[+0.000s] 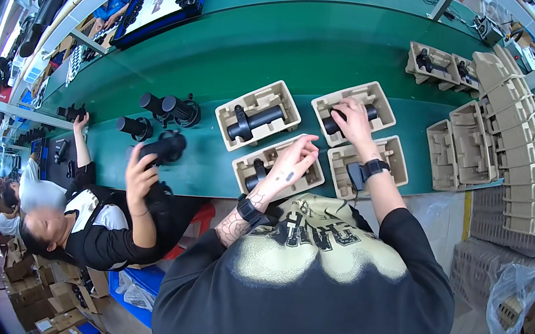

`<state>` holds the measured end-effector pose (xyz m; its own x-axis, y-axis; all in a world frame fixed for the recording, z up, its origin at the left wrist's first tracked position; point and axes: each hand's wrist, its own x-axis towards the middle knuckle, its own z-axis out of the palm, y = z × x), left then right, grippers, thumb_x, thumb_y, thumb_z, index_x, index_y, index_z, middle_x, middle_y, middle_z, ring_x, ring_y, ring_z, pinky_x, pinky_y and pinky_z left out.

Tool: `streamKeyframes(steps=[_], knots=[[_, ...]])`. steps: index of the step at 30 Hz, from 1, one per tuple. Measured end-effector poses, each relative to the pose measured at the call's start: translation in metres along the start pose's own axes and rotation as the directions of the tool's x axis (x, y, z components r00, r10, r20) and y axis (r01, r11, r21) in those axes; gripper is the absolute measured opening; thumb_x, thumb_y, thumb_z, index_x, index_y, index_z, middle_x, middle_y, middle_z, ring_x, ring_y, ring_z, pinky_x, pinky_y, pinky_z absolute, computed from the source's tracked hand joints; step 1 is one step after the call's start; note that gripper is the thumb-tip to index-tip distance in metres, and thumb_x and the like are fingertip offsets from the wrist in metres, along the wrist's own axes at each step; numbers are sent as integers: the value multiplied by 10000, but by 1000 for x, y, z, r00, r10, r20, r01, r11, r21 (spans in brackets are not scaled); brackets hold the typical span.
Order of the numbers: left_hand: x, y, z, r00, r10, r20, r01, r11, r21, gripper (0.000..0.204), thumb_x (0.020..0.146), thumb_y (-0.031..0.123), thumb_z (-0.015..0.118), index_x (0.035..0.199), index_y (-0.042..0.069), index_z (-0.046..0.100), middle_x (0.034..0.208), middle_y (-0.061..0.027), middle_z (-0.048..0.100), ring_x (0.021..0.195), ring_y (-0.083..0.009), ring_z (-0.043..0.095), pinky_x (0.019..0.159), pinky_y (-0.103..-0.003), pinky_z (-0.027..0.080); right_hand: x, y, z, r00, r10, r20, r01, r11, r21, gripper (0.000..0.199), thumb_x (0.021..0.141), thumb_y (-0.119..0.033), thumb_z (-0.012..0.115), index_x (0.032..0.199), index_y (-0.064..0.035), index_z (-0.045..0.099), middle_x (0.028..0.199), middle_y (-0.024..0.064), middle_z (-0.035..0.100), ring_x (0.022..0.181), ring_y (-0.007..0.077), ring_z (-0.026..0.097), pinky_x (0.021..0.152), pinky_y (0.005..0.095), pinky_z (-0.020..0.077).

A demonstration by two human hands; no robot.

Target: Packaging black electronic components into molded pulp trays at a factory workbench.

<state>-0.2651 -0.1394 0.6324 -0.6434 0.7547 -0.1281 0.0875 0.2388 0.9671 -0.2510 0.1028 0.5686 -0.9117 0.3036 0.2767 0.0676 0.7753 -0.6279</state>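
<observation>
My right hand (353, 119) has its fingers curled around a black cylindrical tube (371, 112) lying in the upper right pulp tray (384, 100). Over the lower left tray (311, 181) hovers my left hand (297, 159), fingers stretched out and holding nothing; a black tube (255, 176) lies partly hidden beneath it. Another black tube with a ring collar (256, 123) rests in the upper left tray (273, 97). The lower right tray (387, 157) sits below my right wrist, which partly covers it. Black straps with small devices circle both my wrists.
On the green bench, several black tubes (177, 110) stand to the left. A co-worker's hand (140, 174) beside me holds a black tube assembly (165, 148). Nested trays (469, 149) and a tall tray stack (522, 133) are at right. Two filled trays (430, 61) sit farther back.
</observation>
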Motion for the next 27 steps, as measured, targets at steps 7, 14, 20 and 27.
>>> streamKeyframes(steps=[7, 14, 20, 27], knots=[[-27, -28, -29, 995, -66, -78, 62, 997, -49, 339, 931, 87, 504, 1264, 27, 475, 1017, -85, 613, 908, -150, 595, 846, -281, 473, 25, 11, -10, 962, -109, 249, 121, 992, -33, 762, 668, -408, 766, 1321, -147, 472, 1421, 142, 392, 1373, 351, 256, 1101, 538, 210], [-66, -42, -60, 969, -96, -228, 84, 994, -64, 312, 939, 67, 482, 1245, 12, 495, 989, -91, 631, 890, -151, 601, 837, -270, 473, 58, 8, -55, 627, -77, 775, 366, 908, -205, 1219, 473, -453, 861, 1479, -216, 214, 1526, 133, 198, 1419, 370, 117, 1110, 608, 115], [-89, -52, -67, 929, -142, -343, 119, 989, -86, 305, 943, 73, 477, 1239, 4, 502, 979, -92, 641, 897, -150, 604, 827, -263, 474, 74, 15, -54, 668, -174, 724, 410, 897, -163, 1017, 562, -403, 828, 1422, -191, 330, 1340, 154, 473, 1273, 326, 413, 1093, 577, 206], [-91, -44, -108, 717, 81, -693, 90, 974, 208, 276, 922, 78, 511, 1182, -4, 553, 1058, -103, 629, 957, -186, 608, 851, -276, 470, 91, 61, 4, 887, 0, 461, -55, 993, 106, 482, 708, -273, 749, 1136, -108, 602, 990, 121, 668, 1048, 298, 586, 981, 463, 391]])
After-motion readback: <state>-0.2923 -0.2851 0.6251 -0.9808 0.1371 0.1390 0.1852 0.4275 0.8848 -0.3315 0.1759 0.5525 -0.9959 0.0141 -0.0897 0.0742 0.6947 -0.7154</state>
